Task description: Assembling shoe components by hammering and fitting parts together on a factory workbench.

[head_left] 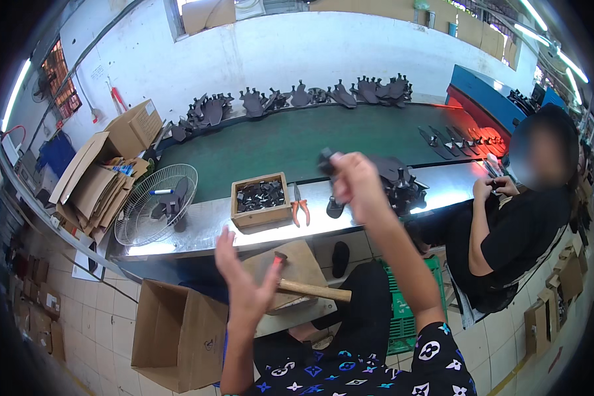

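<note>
My right hand (360, 181) is raised over the bench, its fingers closed on a small dark piece (327, 162) that is blurred. Just beyond it lies a heap of dark shoe soles (396, 175) with short black heel posts. My left hand (247, 284) is open, thumb and fingers apart, with nothing in it. Behind that hand, a hammer (313, 290) with a wooden handle rests on a pale work block (300, 261). Pliers (299, 206) with orange handles lie beside a wooden box (263, 221) of small black parts.
A wire basket (156, 203) with dark pieces and a marker stands left on the metal bench edge. More soles (300, 96) line the green belt's (297, 142) far side. A cardboard box (177, 330) stands lower left. A co-worker (515, 218) sits right, near a green crate (412, 303).
</note>
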Demonstrator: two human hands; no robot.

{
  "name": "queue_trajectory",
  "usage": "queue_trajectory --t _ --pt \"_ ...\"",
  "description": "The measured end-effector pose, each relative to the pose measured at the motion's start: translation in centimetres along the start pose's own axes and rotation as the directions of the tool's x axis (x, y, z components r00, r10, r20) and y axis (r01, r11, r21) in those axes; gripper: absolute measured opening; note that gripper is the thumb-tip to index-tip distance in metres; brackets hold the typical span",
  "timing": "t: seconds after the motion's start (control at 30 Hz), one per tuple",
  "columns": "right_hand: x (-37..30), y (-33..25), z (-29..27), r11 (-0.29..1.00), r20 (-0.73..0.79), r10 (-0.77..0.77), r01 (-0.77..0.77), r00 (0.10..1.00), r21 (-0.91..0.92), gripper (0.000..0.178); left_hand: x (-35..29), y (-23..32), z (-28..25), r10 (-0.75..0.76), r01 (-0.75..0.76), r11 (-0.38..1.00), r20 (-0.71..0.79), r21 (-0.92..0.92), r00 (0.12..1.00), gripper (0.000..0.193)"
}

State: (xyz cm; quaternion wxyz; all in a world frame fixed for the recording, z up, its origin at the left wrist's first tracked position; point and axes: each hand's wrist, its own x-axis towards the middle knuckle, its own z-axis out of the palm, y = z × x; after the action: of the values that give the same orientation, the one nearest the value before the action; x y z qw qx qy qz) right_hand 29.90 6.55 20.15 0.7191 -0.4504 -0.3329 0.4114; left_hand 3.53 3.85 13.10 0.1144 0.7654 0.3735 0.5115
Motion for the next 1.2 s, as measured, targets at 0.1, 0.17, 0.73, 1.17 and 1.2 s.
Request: queue_trajectory --t 0.1,0.17,0.73,1.17,1.2 --pt "-7.8 1.7 4.4 0.995 0.527 0.102 -0.090 0.843 -0.049 0.026 1.4 2.4 1.6 0.240 -0.240 0.970 -0.007 -0.036 0.971 0.098" --pt "-10.4 2.2 3.2 0.996 0.815 -0.008 0.078 0.579 -0.046 0.039 0.6 2.9 0.2 0.151 -0.168 0.978 -0.136 -0.126 0.979 0.061" --pt "-21.1 12.7 -15.8 0.374 0.193 -0.053 0.198 0.980 -0.906 0.027 -3.7 -4.8 5.2 -0.287 0.283 0.958 0.094 0.056 0.953 0.068" --pt "-27.3 11.8 -12.4 0.971 -0.469 0.149 -0.038 0.870 0.237 0.022 11.3 -18.1 17.0 0.168 -0.241 0.954 0.346 0.180 0.923 0.015" --pt "-27.2 12.1 -12.2 0.984 -0.455 0.153 -0.090 0.877 0.156 0.022 12.2 -19.1 17.9 0.134 -0.287 0.916 0.461 0.281 0.877 0.015"
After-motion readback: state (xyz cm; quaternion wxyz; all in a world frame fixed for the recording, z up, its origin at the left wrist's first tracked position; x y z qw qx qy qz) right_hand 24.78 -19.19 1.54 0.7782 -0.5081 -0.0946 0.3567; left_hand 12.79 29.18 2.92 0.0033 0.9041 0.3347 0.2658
